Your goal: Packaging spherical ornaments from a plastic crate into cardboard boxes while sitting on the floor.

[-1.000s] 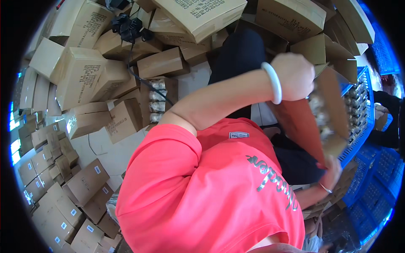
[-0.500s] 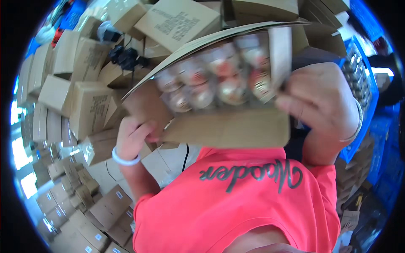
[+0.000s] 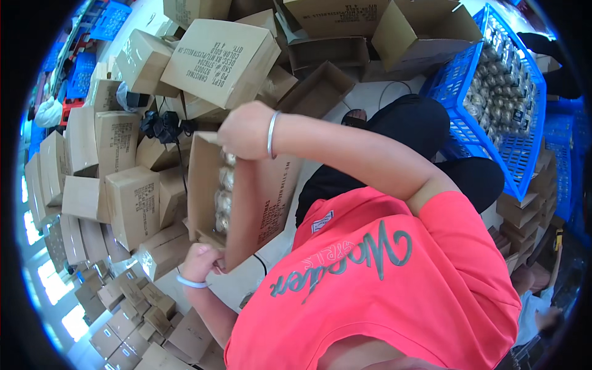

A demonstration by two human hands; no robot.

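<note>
A brown cardboard box (image 3: 268, 203) is tilted in front of me, left of my knees, its long open side turned to the left. Inside, a row of shiny gold baubles in clear plastic (image 3: 223, 197) shows through the narrow opening; the rest of the contents is hidden. My left hand (image 3: 201, 262) pinches the box's near corner, fingers closed on the cardboard. With the arm stretched across my body, my right hand (image 3: 248, 131) is closed over the far end of the box, its fingertips partly hidden behind the edge.
Closed cartons (image 3: 216, 58) are piled ahead and to the left, beside a dark cabled device (image 3: 165, 126). Empty cartons (image 3: 425, 37) lie beyond my legs. On the right stands a blue plastic crate (image 3: 453, 98) full of packed baubles (image 3: 499, 92). Smaller boxes (image 3: 191, 336) fill the lower left.
The box has swung left and tipped, so its printed side now shows and less of its inside. My right hand has moved from the right across to the box's far end.
</note>
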